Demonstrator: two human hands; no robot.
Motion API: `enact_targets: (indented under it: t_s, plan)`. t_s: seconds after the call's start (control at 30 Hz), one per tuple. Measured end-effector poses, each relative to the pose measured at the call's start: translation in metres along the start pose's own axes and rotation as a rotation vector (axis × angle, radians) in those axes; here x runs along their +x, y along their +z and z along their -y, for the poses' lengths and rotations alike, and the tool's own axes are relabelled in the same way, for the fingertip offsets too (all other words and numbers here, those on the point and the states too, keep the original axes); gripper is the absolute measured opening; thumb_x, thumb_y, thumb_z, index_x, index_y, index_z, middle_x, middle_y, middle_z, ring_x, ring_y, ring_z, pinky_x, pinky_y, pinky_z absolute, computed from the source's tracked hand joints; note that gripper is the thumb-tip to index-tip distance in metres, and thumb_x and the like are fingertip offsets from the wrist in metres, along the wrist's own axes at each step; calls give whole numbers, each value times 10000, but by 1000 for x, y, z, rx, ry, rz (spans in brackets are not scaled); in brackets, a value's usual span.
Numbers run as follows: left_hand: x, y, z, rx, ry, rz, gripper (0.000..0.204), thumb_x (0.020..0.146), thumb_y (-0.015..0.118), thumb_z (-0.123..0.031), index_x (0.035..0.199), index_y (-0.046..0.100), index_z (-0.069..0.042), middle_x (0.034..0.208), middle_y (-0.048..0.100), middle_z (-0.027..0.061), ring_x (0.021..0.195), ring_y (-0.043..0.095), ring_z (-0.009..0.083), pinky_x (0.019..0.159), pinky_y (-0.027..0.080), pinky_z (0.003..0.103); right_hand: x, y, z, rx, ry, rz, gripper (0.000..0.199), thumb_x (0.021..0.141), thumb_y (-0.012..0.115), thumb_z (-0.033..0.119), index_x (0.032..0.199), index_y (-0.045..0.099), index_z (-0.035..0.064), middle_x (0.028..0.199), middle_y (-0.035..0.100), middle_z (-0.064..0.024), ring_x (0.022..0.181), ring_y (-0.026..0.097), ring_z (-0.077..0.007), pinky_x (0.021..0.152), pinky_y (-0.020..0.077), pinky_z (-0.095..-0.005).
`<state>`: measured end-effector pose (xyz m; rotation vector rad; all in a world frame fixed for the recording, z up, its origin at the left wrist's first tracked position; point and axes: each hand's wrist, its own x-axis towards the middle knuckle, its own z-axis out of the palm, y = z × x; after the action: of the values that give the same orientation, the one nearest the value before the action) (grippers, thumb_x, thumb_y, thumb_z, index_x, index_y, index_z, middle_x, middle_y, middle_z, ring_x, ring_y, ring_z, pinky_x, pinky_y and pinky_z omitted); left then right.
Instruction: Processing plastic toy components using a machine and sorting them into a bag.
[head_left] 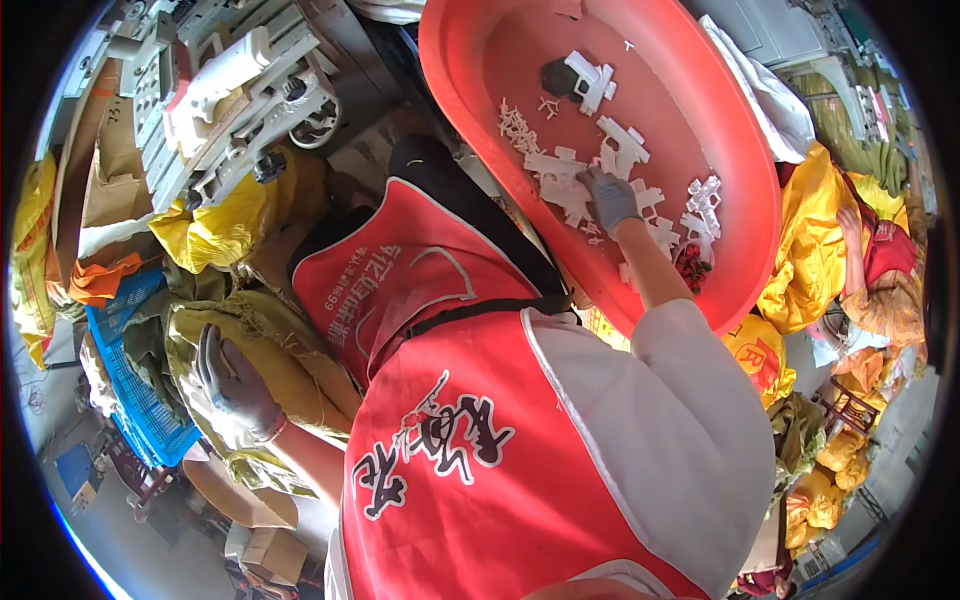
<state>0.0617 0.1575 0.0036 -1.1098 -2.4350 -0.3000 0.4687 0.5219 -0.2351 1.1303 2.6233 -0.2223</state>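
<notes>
My right hand [611, 199], in a grey glove, reaches into a large red oval tub [455, 75]. Its fingers are bent down onto a white plastic part [566, 190] within a loose pile; the fingertips are partly hidden. More white molded pieces [622, 146] lie around it, with small branched white bits [517, 128] near the tub's left wall. To the left, my gloved left hand [238, 388] is open, fingers stretched out, above a yellowish woven sack [300, 345] with whitish material beside the glove.
A dark lump [560, 78] and a dark red cluster [692, 265] also lie in the tub. A metal machine frame [230, 100] stands at upper left. A blue plastic crate [150, 395] is beyond my left hand. Yellow bags [800, 260] and another person's arm [853, 250] are at right.
</notes>
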Motion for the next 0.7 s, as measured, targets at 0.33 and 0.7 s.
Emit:
enact_targets:
  t_s: [0.33,0.7]
  plan:
    - [67,8,-3,-391,11,-159,212,814,612,-6,1022,653,7,1065,654,158,1004,612,293,889,471,359,16,-68,-78,228,227,127,500,712,581,-3,1203,532,82,1301,470,-177,1103,537,-392,938,449,-420]
    - [211,48,-29,-653,305,101,430,746,692,-100,1160,587,-57,1115,622,160,1049,582,349,895,465,373,26,-215,55,1451,-65,-446,379,902,536,27,1273,463,-8,1175,544,-104,985,557,-134,770,493,-268]
